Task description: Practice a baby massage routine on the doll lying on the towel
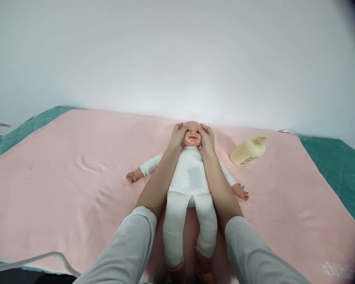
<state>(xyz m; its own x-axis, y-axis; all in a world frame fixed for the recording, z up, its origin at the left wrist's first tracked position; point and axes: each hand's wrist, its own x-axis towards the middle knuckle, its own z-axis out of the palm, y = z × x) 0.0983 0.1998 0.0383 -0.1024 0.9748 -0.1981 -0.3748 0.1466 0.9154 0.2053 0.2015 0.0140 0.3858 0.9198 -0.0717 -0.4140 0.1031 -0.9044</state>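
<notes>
A baby doll (187, 173) with a white cloth body lies on its back, head away from me and legs toward me. My left hand (178, 136) cups the left side of its head, the thumb resting by the brow. On the other side my right hand (206, 138) holds the head in the same way, thumb near the eye. Both sets of fingers curl around the head, and their tips are partly hidden behind it. The doll's arms stretch out to either side beyond my forearms. A grey patch shows on its belly.
A pale yellow pump bottle (248, 150) stands right of the doll on the pink blanket (77, 189). Green padded cloth (337, 165) shows beneath the blanket's edges. A white wall (177, 59) rises behind. At the lower left runs a white curved tube or rail (47, 256).
</notes>
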